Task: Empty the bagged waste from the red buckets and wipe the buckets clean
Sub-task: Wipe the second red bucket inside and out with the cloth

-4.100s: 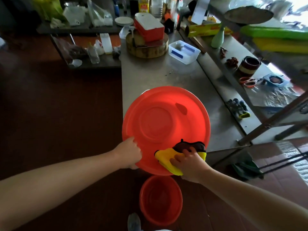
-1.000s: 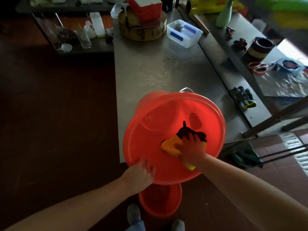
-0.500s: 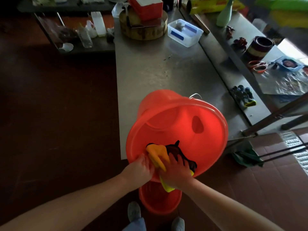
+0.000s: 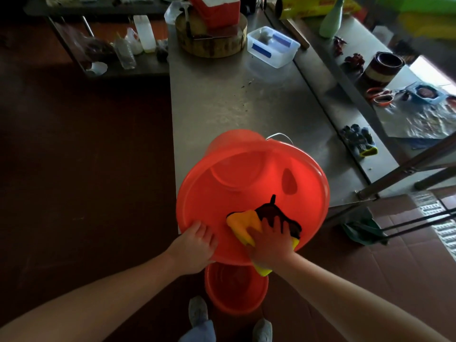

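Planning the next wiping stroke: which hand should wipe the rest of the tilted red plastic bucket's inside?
The right hand: it presses the yellow-and-dark cloth against the inner wall. The left hand grips the near rim, steadying the tilted red plastic bucket on the steel table.

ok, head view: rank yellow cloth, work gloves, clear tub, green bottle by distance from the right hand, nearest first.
1. yellow cloth: under the right hand, inside the red bucket.
2. work gloves: right of the bucket.
3. clear tub: far end of the table.
4. green bottle: beyond the tub, far right.
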`<state>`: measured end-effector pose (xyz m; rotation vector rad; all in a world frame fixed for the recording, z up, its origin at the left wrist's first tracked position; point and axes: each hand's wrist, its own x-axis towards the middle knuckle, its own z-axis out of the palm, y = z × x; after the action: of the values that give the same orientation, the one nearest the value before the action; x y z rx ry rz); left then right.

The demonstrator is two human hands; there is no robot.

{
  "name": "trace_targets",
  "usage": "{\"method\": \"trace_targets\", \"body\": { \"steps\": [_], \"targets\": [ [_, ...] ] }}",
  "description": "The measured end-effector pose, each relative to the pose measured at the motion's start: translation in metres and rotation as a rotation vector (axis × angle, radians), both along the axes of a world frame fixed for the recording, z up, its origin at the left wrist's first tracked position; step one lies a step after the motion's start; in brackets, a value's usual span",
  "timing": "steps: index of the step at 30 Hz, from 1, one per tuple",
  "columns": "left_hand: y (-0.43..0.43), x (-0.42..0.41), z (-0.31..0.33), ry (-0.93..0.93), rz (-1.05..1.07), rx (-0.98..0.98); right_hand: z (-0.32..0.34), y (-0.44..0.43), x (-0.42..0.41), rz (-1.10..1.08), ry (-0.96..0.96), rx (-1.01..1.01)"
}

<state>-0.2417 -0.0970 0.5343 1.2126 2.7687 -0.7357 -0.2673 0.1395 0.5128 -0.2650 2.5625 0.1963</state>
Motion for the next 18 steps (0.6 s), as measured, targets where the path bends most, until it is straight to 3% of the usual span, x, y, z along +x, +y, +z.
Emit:
{"method": "trace_targets", "body": {
  "steps": [4,8,18],
  "targets": [
    [0.0,-0.001,0.0,0.01,0.015,-0.034,-0.002,-0.044,0.023,-0.107,-0.083,-0.167],
    [-0.005,-0.003,0.001,-0.017,0.041,-0.014,-0.003,-0.04,0.026,-0.031,0.012,-0.183],
    [0.021,-0.009,0.001,0.005,-0.053,0.025,0.01,0.02,-0.008,0.033,0.025,0.094]
  ]
}}
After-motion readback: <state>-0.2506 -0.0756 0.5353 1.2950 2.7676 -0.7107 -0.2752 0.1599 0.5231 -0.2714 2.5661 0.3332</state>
